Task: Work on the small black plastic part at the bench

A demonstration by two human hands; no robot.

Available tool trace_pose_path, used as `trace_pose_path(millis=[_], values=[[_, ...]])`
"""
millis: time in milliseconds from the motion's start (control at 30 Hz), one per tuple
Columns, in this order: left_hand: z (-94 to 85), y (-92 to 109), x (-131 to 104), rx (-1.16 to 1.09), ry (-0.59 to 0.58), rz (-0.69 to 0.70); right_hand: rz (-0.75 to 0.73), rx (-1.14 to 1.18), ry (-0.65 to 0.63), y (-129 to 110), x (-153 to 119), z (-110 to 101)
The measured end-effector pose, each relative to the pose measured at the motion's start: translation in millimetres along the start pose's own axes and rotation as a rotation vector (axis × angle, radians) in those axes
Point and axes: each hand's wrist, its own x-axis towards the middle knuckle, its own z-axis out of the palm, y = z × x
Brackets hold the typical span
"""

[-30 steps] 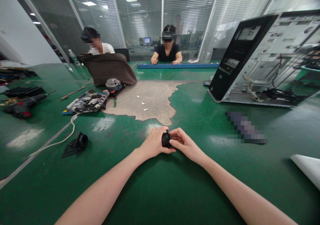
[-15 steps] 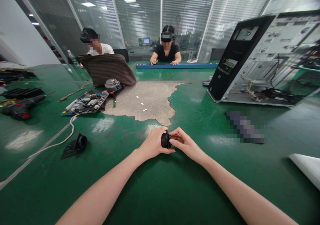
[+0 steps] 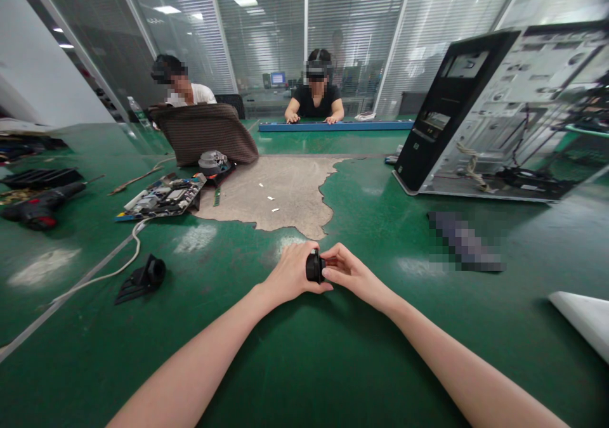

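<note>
A small round black part (image 3: 314,267) is held above the green table (image 3: 304,364), near the middle of the view. My left hand (image 3: 292,271) is wrapped round it from the left, thumb below and fingers over the top. From the right, the fingertips and thumb of my right hand (image 3: 346,269) pinch the part's near-right end. To the left on the table lies a black plastic piece with a round collar (image 3: 145,277).
A circuit board (image 3: 166,196), a power drill (image 3: 40,206) and a brown cushion-like panel (image 3: 204,133) lie left. An open computer case (image 3: 457,111) stands right, near a blurred dark object (image 3: 464,243). Two people sit across, one behind a blue bar (image 3: 333,125).
</note>
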Motion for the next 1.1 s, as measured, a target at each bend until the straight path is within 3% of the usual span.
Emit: trace_pose_path(millis=[167, 367, 700, 900, 1100], values=[[0.5, -0.1, 0.3, -0.019, 0.000, -0.010, -0.005, -0.073, 0.067, 3.1, 2.9, 1.3], [0.1, -0.2, -0.6, -0.001, -0.008, -0.010, 0.004, -0.010, -0.031, 0.8, 1.3, -0.9], [-0.6, 1.3, 0.3, -0.026, -0.008, -0.014, -0.010, -0.093, 0.043, 1.2, 2.9, 1.7], [-1.1, 1.3, 0.2, 0.009, -0.017, -0.014, 0.003, -0.026, -0.041, -1.6, 0.8, -0.6], [0.2, -0.5, -0.4, 0.009, -0.004, 0.000, -0.013, -0.021, -0.006, -1.2, 0.5, 1.8]])
